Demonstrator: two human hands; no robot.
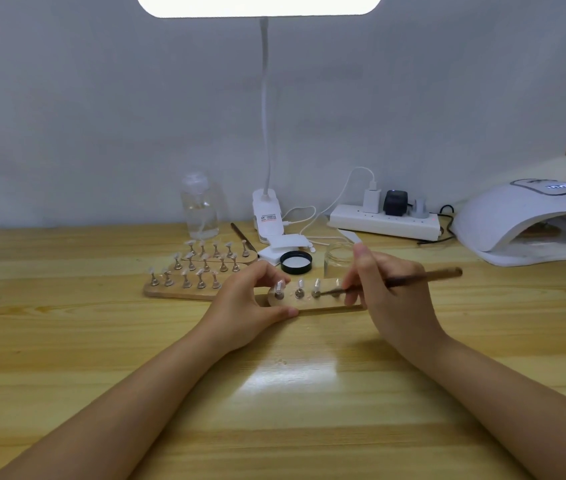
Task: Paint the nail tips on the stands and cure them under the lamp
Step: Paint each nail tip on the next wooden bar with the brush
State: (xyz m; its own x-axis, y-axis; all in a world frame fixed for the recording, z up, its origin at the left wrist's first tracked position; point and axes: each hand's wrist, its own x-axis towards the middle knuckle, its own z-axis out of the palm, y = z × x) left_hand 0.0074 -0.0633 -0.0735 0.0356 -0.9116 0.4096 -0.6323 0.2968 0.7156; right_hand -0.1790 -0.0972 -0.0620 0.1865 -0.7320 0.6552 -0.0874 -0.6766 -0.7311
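A wooden stand (323, 305) with several clear nail tips on metal pegs lies at the table's middle. My left hand (250, 301) grips its left end between thumb and fingers. My right hand (390, 292) holds a thin brown brush (423, 276); the brush's dark tip touches the third nail tip (316, 289) from the left. The white curing lamp (531, 223) stands at the far right, its opening facing me.
Three more wooden stands (184, 289) with nail tips lie behind my left hand. A black lid (296, 262), a small glass jar (338, 259), a clear bottle (201, 209), a clip-on desk lamp (267, 216) and a power strip (383, 223) stand along the back.
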